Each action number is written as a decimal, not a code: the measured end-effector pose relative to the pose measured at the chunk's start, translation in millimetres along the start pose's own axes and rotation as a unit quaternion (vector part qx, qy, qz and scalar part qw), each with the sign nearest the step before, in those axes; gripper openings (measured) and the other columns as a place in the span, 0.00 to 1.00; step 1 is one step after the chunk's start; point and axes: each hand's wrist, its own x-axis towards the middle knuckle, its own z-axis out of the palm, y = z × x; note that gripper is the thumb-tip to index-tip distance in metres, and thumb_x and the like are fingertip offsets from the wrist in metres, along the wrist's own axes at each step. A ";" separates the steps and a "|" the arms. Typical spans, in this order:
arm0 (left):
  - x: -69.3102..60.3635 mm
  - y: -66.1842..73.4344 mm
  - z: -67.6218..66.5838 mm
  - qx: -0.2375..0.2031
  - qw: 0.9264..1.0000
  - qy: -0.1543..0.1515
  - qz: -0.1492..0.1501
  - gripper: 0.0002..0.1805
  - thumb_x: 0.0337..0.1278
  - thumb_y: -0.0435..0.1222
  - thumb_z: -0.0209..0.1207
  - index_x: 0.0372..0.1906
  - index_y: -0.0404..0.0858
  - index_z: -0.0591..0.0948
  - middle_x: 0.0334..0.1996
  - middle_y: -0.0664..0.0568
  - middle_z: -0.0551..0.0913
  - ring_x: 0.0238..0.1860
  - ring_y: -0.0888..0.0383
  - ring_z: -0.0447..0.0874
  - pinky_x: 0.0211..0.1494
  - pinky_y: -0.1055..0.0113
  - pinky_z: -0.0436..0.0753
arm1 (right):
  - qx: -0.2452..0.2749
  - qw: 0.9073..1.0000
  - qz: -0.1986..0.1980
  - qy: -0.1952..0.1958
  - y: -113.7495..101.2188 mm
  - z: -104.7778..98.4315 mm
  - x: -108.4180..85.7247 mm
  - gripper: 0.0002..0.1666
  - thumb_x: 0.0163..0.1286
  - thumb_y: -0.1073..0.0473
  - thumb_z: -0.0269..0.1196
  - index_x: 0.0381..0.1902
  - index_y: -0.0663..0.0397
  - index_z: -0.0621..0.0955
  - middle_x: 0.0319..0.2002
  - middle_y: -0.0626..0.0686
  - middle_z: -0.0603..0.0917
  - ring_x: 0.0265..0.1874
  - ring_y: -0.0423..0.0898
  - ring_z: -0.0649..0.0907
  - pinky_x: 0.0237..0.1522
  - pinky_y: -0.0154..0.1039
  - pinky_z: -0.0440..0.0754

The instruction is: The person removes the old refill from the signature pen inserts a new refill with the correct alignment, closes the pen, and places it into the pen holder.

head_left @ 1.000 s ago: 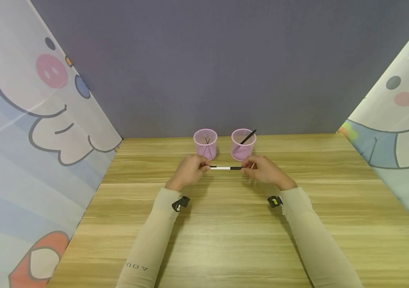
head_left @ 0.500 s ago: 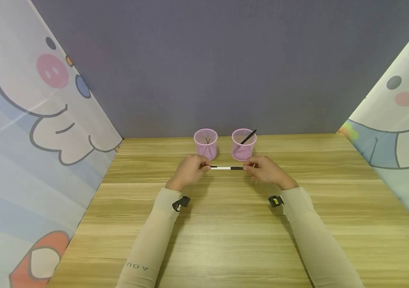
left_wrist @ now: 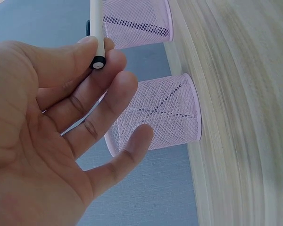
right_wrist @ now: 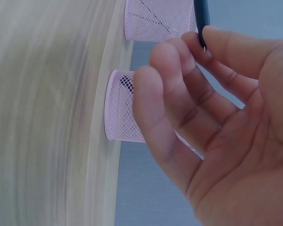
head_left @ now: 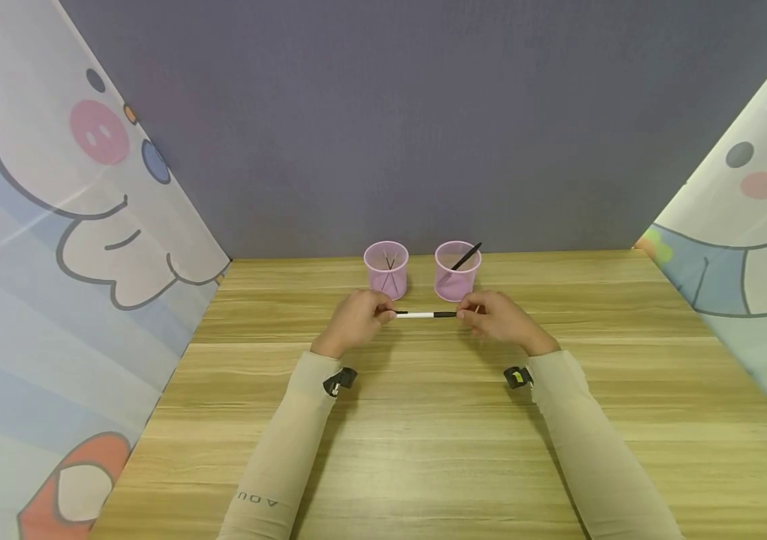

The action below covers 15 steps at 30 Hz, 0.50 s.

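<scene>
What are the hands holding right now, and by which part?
A white-and-black pen: the left hand pinches its white end, near the clip; the right hand pinches its black end, near the exposed tip.

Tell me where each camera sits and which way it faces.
Head: on the person's head, facing forward and down at the table; left hand, right hand, left sleeve, right sleeve show.
Left wrist: on that wrist, facing the left hand, left cup and right cup; only that hand shows.
Right wrist: on that wrist, facing the right hand and both cups; only that hand shows.
Both wrist views share the held pen and both cups.
</scene>
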 end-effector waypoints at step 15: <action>0.2 0.8 -0.3 -0.001 1.000 -0.007 -0.002 0.04 0.64 0.37 0.67 0.37 0.42 0.89 0.28 0.55 0.86 0.29 0.62 0.79 0.37 0.65 0.79 | -0.003 1.000 -0.007 0.007 -2.3 -0.6 -0.3 0.07 0.75 0.65 0.61 0.43 0.65 0.82 0.32 0.61 0.83 0.27 0.58 0.83 0.24 0.39 0.83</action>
